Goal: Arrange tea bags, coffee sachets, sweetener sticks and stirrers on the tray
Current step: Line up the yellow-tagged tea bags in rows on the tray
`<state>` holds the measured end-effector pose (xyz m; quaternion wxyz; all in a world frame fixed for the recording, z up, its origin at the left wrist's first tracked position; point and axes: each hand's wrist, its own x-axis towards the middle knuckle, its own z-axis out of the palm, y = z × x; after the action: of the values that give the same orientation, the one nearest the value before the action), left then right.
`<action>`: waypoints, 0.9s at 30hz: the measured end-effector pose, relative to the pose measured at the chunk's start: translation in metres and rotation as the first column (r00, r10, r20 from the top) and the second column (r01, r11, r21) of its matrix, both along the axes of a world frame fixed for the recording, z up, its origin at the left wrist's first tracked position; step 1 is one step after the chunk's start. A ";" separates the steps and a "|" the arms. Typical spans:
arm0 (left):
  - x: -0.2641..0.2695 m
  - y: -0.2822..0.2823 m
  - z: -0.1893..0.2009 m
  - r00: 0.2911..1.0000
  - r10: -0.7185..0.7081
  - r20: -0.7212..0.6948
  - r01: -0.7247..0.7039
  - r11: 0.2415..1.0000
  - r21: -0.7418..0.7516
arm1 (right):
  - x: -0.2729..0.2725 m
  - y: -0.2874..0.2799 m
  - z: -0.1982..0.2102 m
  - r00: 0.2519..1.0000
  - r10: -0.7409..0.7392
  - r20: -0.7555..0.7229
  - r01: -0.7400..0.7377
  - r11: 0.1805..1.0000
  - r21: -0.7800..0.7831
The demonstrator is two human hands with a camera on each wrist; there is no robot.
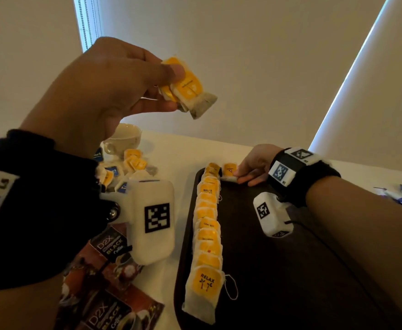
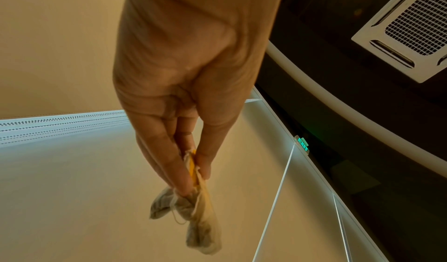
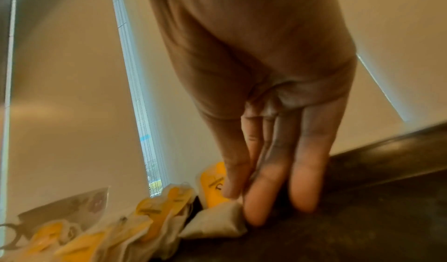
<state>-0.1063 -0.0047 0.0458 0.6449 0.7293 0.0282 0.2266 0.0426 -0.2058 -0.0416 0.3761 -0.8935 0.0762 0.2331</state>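
- Left hand (image 1: 100,91) raised well above the surface (image 1: 176,158), its grip a thumb-and-finger pinch on a small bunch of tea bags (image 1: 185,89). The paper pouches hang below the fingertips (image 2: 184,187), so the bunch reads as a supply kept in reach, fed one at a time to the other hand.
- Right hand (image 1: 252,165) low at the tray's (image 1: 290,270) far end. Its grip: thumb and fingers narrowed on a single bag (image 1: 229,173), pouch end against the tray floor. Whether it has let go yet, cannot tell.
- That bag sits just beside the far end of the row (image 1: 207,234), to the grip's left, apart from it. Likely the start of a second column.
- Row runs along the tray's left edge, bags overlapped like shingles, yellow tags up. Probably laid so to keep labels readable and save room for the other items.
- Off the tray, below the left grip: loose bags (image 1: 133,160), a cup (image 1: 121,139), coffee sachets (image 1: 109,244). Blue-and-white packets (image 1: 399,196) lie right of the right wrist. None of these on the tray so far.
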 end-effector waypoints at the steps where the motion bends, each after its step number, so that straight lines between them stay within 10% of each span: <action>1: 0.000 -0.001 0.000 1.000 -0.001 -0.003 0.001 1.000 0.006 | -0.001 0.003 0.001 0.999 0.026 0.034 -0.024 0.998 -0.062; 13: 0.001 -0.010 -0.004 0.998 -0.042 -0.049 0.045 0.997 0.062 | 0.000 0.004 0.000 0.973 0.139 0.182 -0.131 0.990 -0.057; 20: 0.005 -0.019 -0.014 0.976 -0.127 -0.178 0.173 0.946 0.273 | -0.069 0.000 0.048 0.752 0.071 0.656 -0.377 0.862 0.339; 27: 0.009 -0.038 -0.024 0.943 -0.198 -0.269 0.279 0.910 0.307 | -0.115 0.004 0.035 0.595 0.096 0.798 -0.435 0.873 0.219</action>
<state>-0.0968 -0.0423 0.0216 0.5239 0.8492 -0.0263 0.0604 -0.0720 -0.2013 -0.0069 0.5028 -0.8128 -0.2758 -0.1029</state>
